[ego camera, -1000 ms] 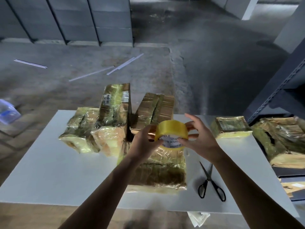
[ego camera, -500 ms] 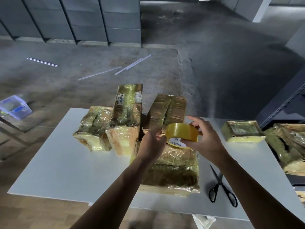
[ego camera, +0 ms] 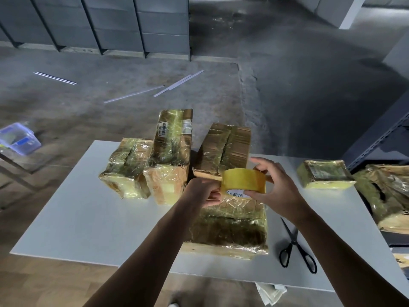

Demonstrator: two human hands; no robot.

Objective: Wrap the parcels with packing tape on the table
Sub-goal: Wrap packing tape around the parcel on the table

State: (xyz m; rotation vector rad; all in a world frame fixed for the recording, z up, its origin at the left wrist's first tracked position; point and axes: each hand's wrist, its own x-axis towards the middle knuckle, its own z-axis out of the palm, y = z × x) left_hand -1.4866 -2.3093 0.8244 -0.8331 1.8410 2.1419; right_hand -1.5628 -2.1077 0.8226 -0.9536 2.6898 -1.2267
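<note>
A yellow roll of packing tape (ego camera: 243,179) is held above a tape-wrapped cardboard parcel (ego camera: 230,229) lying flat on the white table (ego camera: 77,218). My right hand (ego camera: 276,191) grips the roll from its right side, thumb below and fingers over the top. My left hand (ego camera: 204,191) has its fingers curled at the roll's left edge, pinching at the tape there. Behind stand three more wrapped parcels: a low one (ego camera: 126,169), a tall one with a barcode label (ego camera: 170,156), and a brown one (ego camera: 225,149).
Black scissors (ego camera: 296,247) lie on the table right of the front parcel. A small wrapped parcel (ego camera: 323,173) sits at the back right. More wrapped bundles (ego camera: 387,196) fill a shelf at the right. A clear plastic bin (ego camera: 18,138) is on the left.
The view has shifted, moving the table and parcels rightwards in the frame. Both hands stay at the tape roll, which has tilted flatter over the front parcel.
</note>
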